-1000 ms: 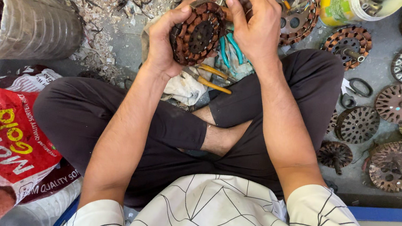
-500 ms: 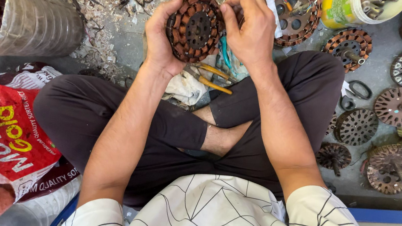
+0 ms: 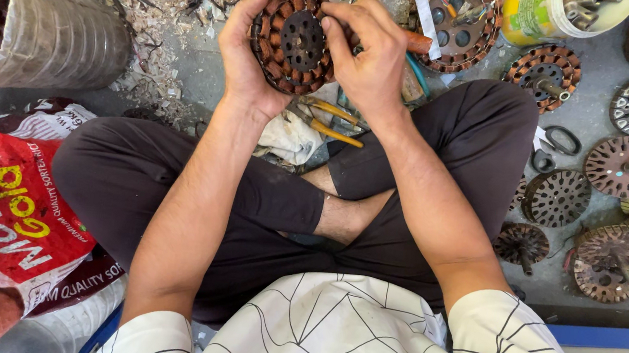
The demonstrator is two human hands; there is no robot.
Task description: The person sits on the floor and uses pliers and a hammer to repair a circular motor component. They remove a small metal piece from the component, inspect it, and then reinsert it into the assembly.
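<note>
Fingers (image 3: 343, 30) of both hands are wrapped round a round motor stator (image 3: 295, 40) wound with copper coils, held up face-on above the crossed legs. Look at the left hand (image 3: 245, 56): it cups the stator's left rim from behind, thumb at the top edge, while the right hand (image 3: 373, 62) grips the right rim with its fingertips pressing on the coils. Off to the person's left lies a red and white printed sack (image 3: 4, 206) with yellow lettering, crumpled flat on the floor, and above it a clear plastic bag (image 3: 49, 32) bulges with brownish scrap. Top right stands a yellow and green labelled tub (image 3: 538, 13) holding metal bits. Bare stator cores (image 3: 627, 166) are scattered across the grey floor to the right, and yellow-handled pliers (image 3: 328, 119) rest on a rag just below the hands. Compared with a moment ago, the stator has turned flatter toward us and the right hand's fingers have slid further onto its face.
</note>
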